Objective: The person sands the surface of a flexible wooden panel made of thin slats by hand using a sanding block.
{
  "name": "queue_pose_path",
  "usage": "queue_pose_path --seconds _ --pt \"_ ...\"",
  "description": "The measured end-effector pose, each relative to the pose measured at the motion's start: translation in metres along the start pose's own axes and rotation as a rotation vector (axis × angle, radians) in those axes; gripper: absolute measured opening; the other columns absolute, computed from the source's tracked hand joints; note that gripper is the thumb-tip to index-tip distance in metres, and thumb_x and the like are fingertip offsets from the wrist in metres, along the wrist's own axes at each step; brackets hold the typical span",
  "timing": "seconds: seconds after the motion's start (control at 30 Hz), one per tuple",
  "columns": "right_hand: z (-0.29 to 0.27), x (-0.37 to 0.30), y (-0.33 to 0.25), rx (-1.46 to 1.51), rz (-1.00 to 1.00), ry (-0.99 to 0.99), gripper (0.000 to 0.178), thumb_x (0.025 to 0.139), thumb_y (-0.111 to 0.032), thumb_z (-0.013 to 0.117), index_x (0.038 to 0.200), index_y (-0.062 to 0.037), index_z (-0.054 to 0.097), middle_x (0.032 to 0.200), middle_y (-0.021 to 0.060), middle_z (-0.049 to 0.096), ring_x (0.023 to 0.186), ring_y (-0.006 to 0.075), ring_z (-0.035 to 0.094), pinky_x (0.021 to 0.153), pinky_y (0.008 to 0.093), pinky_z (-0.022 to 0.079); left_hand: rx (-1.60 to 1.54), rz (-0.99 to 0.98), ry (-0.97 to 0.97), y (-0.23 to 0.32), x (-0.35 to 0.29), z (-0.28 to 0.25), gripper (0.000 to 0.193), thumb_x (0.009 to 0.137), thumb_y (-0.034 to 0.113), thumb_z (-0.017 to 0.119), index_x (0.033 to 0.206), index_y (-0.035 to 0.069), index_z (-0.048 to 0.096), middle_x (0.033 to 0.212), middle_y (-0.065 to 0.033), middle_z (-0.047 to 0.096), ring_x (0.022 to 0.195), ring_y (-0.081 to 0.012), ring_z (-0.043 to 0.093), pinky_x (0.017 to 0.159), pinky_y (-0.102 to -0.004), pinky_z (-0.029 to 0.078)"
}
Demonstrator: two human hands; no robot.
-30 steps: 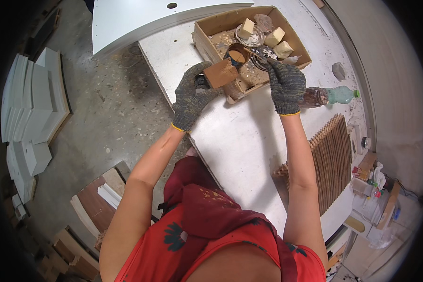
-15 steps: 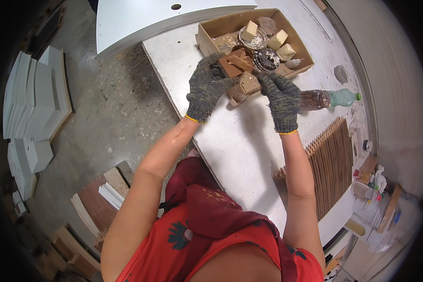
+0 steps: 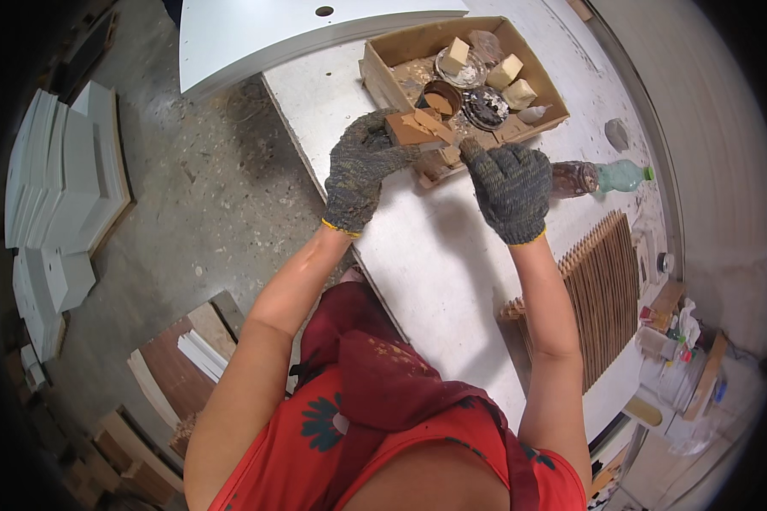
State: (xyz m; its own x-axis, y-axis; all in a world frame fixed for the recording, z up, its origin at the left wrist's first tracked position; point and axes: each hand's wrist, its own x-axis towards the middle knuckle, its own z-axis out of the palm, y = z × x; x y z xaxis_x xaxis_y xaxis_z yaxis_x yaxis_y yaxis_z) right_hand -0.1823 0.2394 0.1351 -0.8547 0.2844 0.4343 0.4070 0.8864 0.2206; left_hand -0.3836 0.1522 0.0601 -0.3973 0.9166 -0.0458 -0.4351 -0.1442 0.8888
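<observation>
Both my hands wear dark knitted gloves with yellow cuffs and are over the near edge of a shallow tan box [image 3: 388,89]. My left hand [image 3: 360,175] is closed on a small brown board [image 3: 406,129] with tan filler paste [image 3: 435,126] smeared on its top. In my right hand [image 3: 511,189] is a thin flat scraper [image 3: 435,146], its pale blade pointing left close to the board; its grip is hidden by the glove. Just beyond the board, a round tin [image 3: 452,90] in the box holds brown paste.
Pale blocks [image 3: 505,71] and a dark-crusted round lid [image 3: 485,109] lie in the box. To the right are a plastic bottle [image 3: 619,175] and a row of brown strips [image 3: 601,298] on the white table [image 3: 435,281]. A white panel [image 3: 264,43] stands at the back left.
My left hand has shifted slightly left and toward me with the board. My right hand has turned, and the scraper blade now shows. The paste tin has come into fuller view.
</observation>
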Motion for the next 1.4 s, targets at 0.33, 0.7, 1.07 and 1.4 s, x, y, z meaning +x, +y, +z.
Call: queue_pose_path --seconds 0.33,0.7,1.07,1.4 --pt "-0.033 -0.011 -0.012 0.417 0.315 0.101 0.028 0.077 -0.009 0.070 0.106 -0.0106 0.073 0.076 0.0053 0.065 0.071 0.0244 0.060 0.064 0.0379 0.047 -0.010 0.067 0.020 0.005 -0.009 -0.012 0.066 0.071 -0.008 0.078 0.132 0.001 0.052 0.126 -0.0118 0.061 0.113 -0.0209 0.060 0.097 -0.0332 0.052" --pt "-0.010 -0.011 -0.013 0.871 0.428 -0.147 0.034 0.079 0.007 0.060 0.107 -0.0062 0.073 0.089 0.0083 0.067 0.068 0.0110 0.062 0.057 0.0221 0.050 0.041 0.148 -0.070 0.012 -0.017 -0.013 0.075 0.065 -0.007 0.084 0.133 0.002 0.052 0.130 -0.0140 0.059 0.116 -0.0224 0.059 0.096 -0.0357 0.054" --pt "-0.038 -0.025 -0.034 1.219 1.066 0.096 0.017 0.089 -0.008 0.068 0.103 0.0022 0.072 0.081 0.0046 0.067 0.068 0.0096 0.059 0.060 0.0238 0.048 0.033 0.122 0.000 0.026 -0.019 -0.015 0.072 0.067 -0.013 0.079 0.132 0.000 0.052 0.132 -0.0153 0.058 0.116 -0.0224 0.059 0.093 -0.0348 0.056" --pt "-0.020 -0.007 -0.057 0.788 0.684 0.065 0.016 0.085 -0.007 0.074 0.100 -0.0026 0.074 0.081 0.0053 0.068 0.070 0.0149 0.060 0.065 0.0286 0.048 0.297 0.310 -0.005 0.035 -0.034 -0.049 0.071 0.067 -0.003 0.085 0.131 0.003 0.056 0.134 -0.0122 0.058 0.118 -0.0215 0.058 0.097 -0.0359 0.054"
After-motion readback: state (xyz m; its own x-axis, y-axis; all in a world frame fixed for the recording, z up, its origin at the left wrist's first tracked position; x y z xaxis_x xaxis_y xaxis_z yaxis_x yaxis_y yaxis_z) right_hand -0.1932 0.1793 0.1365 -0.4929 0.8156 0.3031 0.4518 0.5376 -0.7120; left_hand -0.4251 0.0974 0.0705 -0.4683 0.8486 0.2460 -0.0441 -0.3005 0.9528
